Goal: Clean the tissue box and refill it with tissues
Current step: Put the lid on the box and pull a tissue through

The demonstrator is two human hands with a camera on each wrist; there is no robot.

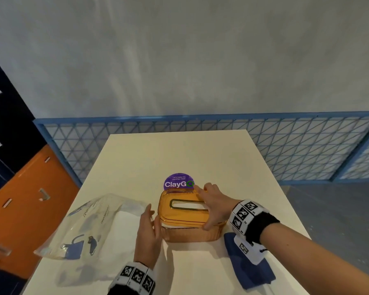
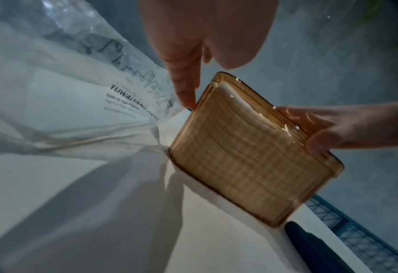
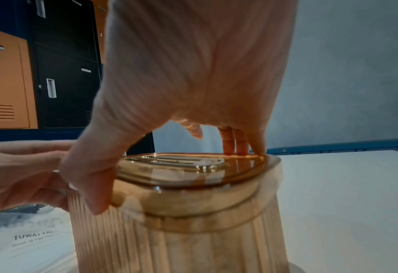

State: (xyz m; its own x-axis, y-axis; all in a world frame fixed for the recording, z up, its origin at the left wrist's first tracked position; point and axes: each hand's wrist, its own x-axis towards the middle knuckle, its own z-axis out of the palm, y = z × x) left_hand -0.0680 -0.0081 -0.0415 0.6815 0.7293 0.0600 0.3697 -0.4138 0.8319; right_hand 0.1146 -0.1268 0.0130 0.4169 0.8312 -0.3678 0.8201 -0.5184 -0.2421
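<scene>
An amber ribbed tissue box (image 1: 190, 234) stands on the white table (image 1: 179, 150), and white tissues (image 2: 237, 103) show inside it. Its amber lid (image 1: 179, 213) with a gold-rimmed slot sits on top, slightly askew, with a strip of tissue showing under its left edge. My right hand (image 1: 213, 205) spans the lid (image 3: 181, 170), fingers on the far edge and thumb curled at the near edge. My left hand (image 1: 148, 226) lies flat against the box's left side, and one fingertip (image 2: 188, 99) touches the upper corner of the box (image 2: 244, 162).
A clear plastic pack of tissues (image 1: 90, 222) lies left of the box. A blue cloth (image 1: 249, 267) lies near the right front edge, under my right wrist. A purple ClayGo sticker (image 1: 178, 181) is behind the box. Blue mesh fencing (image 1: 296, 150) and orange lockers (image 1: 30, 209) surround the table.
</scene>
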